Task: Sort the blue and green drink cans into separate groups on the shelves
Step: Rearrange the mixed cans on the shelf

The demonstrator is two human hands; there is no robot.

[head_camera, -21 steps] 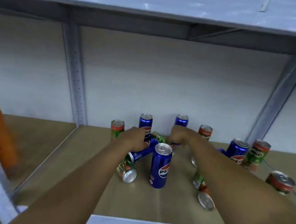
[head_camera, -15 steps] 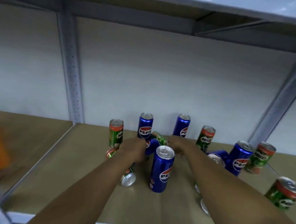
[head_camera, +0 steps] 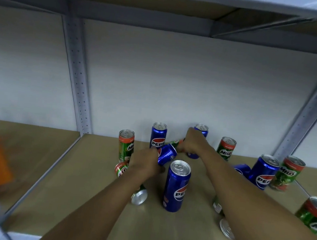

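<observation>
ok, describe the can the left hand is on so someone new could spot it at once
Start at the perforated grey upright at the back left of the wooden shelf and move right to the cluster of cans. The left hand grips a blue Pepsi can in the middle of that cluster. Unlike the upright blue cans around it, it is tipped over at a slant.
</observation>
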